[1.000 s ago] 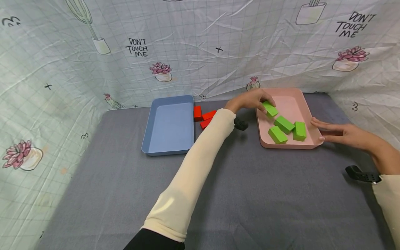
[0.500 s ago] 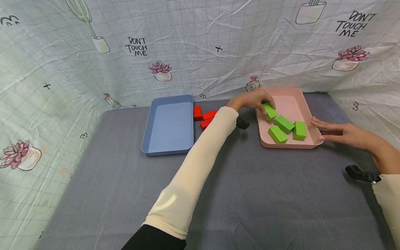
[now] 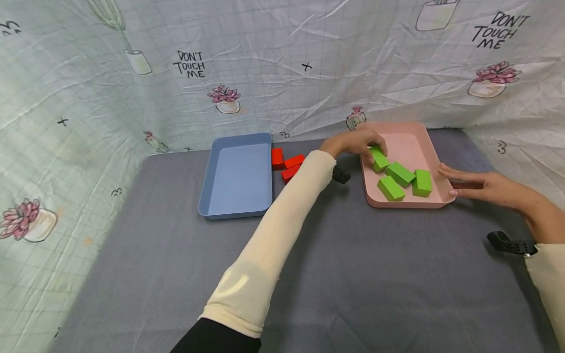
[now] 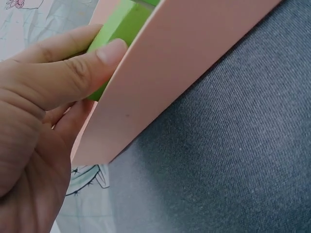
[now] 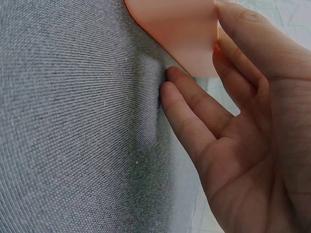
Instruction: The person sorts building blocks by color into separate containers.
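At the left wall of the pink tray (image 3: 421, 157), my left hand (image 3: 355, 141) pinches a green block (image 3: 378, 159) between thumb and fingers. The left wrist view has the thumb lying along the near face of that green block (image 4: 121, 29), just over the tray rim. Three other green blocks lie tilted at various angles in the front half of the tray, one green block (image 3: 422, 183) toward the right. My right hand (image 3: 494, 187) touches the tray's right wall with fairly straight fingers. In the right wrist view its lower fingertips (image 5: 170, 87) rest by the grey cloth.
A blue tray (image 3: 236, 176) with nothing in it stands left of centre. Against its right side are red blocks (image 3: 277, 159), partly hidden by my left sleeve (image 3: 273, 240). A printed white curtain (image 3: 265, 63) hangs behind the grey table (image 3: 167, 274).
The green block in my left hand has shifted slightly down and turned nearer the other green blocks. My right hand stays at the tray's side. The head view has drifted a little.
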### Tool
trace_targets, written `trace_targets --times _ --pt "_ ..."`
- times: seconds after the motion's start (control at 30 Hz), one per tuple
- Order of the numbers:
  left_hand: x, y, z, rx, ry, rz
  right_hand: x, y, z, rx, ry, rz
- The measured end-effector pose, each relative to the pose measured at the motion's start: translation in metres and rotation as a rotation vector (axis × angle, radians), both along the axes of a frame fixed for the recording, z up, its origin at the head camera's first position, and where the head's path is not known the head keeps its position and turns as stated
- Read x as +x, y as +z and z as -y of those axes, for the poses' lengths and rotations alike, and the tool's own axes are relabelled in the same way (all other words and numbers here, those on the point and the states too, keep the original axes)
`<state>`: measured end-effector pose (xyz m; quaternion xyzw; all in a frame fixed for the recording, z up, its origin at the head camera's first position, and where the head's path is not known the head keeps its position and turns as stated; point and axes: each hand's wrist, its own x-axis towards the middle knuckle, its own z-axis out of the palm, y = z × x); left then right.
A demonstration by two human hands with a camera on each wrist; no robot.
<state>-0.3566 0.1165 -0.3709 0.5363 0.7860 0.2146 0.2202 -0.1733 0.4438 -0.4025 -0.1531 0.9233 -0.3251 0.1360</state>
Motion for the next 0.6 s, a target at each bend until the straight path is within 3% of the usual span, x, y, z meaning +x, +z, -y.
trace_targets --times 0.2,0.6 --pt "0.0006 0.0022 0.0035 0.017 -0.003 0.011 -0.0008 0.0023 0.0001 0.020 -0.012 0.013" --pt "0.0047 0.0025 -0.0035 -0.032 0.012 0.035 -0.0027 0.0014 -0.0014 0.032 -0.015 0.037"
